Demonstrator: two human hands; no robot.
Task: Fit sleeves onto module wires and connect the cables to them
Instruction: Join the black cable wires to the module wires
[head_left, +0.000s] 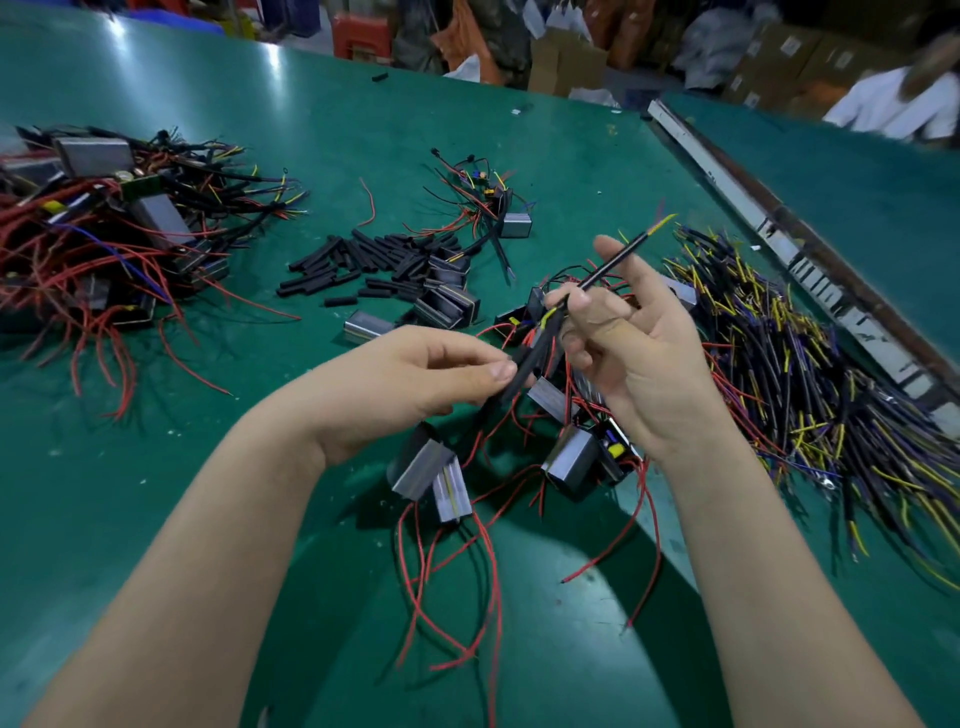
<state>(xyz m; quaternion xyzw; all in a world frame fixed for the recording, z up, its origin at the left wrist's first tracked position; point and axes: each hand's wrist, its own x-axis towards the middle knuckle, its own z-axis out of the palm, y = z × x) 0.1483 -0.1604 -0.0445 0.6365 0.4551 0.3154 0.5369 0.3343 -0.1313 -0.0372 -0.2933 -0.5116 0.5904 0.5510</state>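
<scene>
Above the green table (322, 130), left hand (415, 374) pinches a black sleeve (524, 371); right hand (623, 353) apparently grips a cable (615, 260).

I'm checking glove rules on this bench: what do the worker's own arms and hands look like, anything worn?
Both forearms are bare up to the frame edge, with no sleeves in view. The left hand and right hand wear no gloves. No rings, watch or wristband show, and the nails are short and plain.

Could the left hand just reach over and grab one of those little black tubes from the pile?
Probably not right away: the left hand is pinching a black sleeve. The tube pile lies uncovered beyond it, with open table between.
</scene>
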